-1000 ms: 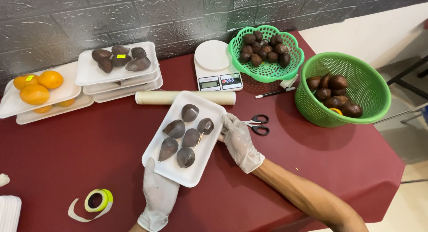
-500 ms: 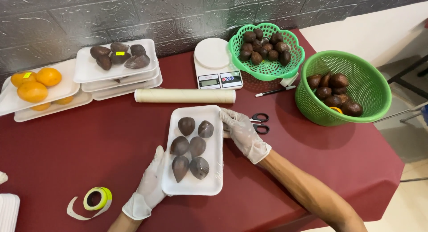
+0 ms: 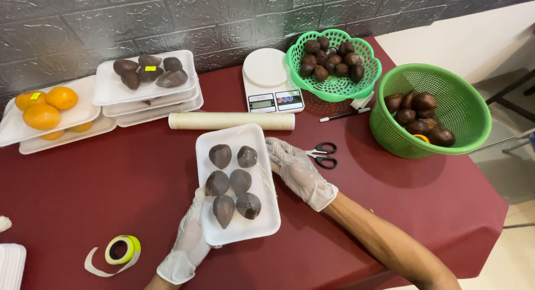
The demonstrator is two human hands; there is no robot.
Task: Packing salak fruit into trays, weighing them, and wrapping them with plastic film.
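Here the white foam tray (image 3: 237, 228) with six dark brown fruits (image 3: 234, 184) sits unwrapped on the red table (image 3: 111, 178); gloved left hand (image 3: 189, 240) and right hand (image 3: 295, 170) grip its edges, cling-film roll (image 3: 231, 120) just behind.

Foam trays, stickers and a scale screen on the red table.
A white foam tray (image 3: 239, 228) of six dark fruits sits centre; stacked trays (image 3: 146, 92) at the back left carry small yellow stickers (image 3: 150, 68); the white scale (image 3: 273, 84) shows a grey screen (image 3: 262, 104).
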